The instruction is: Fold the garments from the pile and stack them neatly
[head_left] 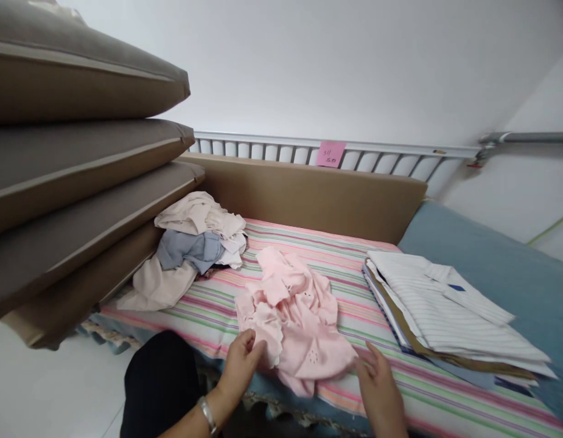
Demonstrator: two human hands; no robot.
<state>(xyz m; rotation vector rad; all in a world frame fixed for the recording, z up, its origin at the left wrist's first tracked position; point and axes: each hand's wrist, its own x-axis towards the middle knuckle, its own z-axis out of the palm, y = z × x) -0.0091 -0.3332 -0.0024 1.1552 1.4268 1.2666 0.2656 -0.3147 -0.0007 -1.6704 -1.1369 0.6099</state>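
A crumpled pale pink garment (308, 316), with a scalloped edge and small cut-out holes, lies on a striped cloth (354, 295) in front of me. My left hand (241, 364), a silver bangle on its wrist, is at the garment's near left edge, thumb and fingers closed on the fabric there. My right hand (379, 383) is beside its right corner, fingers partly stretched and slightly blurred; whether they touch the cloth is hard to make out.
A rumpled clothes pile (194, 243) lies at left, beside tall stacked cushions (89, 152). At right rests a stack of folded shirts (450, 304). Behind stand a brown padded board (308, 191) and a white radiator (267, 149) with a pink note (330, 154).
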